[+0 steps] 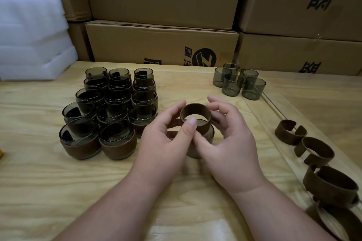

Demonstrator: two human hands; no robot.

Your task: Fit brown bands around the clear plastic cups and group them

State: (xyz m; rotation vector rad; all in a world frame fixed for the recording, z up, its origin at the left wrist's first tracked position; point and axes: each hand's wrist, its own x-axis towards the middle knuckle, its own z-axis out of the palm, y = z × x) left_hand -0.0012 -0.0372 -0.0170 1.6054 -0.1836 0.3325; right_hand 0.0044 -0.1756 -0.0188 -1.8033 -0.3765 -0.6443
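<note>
Both hands hold a brown band (pixel 195 114) at the table's middle, over a clear smoky cup (pixel 203 143) that stands partly hidden behind my fingers. My left hand (pixel 166 143) pinches the band's near rim with thumb and fingers. My right hand (pixel 229 139) curls round its right side. Several banded cups (pixel 109 111) are grouped in rows at the left. Several bare cups (pixel 238 82) stand at the back right. Loose brown bands (pixel 313 154) lie in a line along the right edge.
Stacked cardboard boxes (pixel 162 43) form a wall behind the wooden table (pixel 58 191). White foam sheets (pixel 31 39) are piled at the back left. A clear sheet (pixel 274 103) lies under the bands at the right.
</note>
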